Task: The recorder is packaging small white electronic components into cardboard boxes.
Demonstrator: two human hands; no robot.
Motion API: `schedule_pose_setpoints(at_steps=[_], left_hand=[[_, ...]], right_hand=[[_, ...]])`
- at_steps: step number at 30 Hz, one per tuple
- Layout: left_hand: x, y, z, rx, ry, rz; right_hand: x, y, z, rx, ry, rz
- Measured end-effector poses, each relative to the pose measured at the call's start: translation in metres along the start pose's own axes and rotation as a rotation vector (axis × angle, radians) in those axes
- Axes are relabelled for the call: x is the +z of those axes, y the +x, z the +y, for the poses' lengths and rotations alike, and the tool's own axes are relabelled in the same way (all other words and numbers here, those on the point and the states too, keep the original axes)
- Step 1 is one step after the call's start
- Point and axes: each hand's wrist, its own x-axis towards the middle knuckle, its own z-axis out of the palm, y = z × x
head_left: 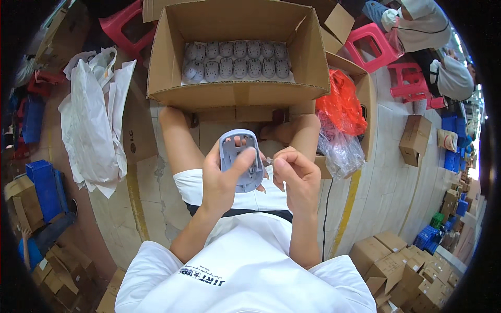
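My left hand [227,172] grips a grey-blue oval plastic housing [244,180], its hollow inner side facing up, with the thumb laid across it. Fingertips show through an opening near its far end. Just right of the housing, my right hand [297,175] is closed in a pinch on a small, thin, pale piece too small to name. Beyond my knees stands an open cardboard box [237,95]. Inside it, grey rounded plastic housings [240,68] lie in two rows on a white layer.
A red plastic bag [342,104] and clear plastic wrap [342,156] hang over another carton at right. White plastic sheets [91,125] lie at left. Pink stools [371,47] and a person in white [422,26] are at far right. Stacked cartons [399,263] fill the lower right.
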Motion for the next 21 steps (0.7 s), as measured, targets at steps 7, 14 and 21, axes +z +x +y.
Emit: schedule_pose_setpoints(at_steps=[7, 14, 21], left_hand=[[-0.007, 0.003, -0.004, -0.055, -0.161, -0.076], [-0.003, 0.001, -0.008, -0.048, -0.050, -0.141], [0.001, -0.003, -0.006, -0.050, 0.021, -0.205]], right_hand=[[0.000, -0.001, -0.002, -0.055, 0.046, 0.032], [0.013, -0.005, -0.001, -0.306, -0.261, 0.112], [0.024, -0.009, 0.001, -0.423, -0.723, 0.234]])
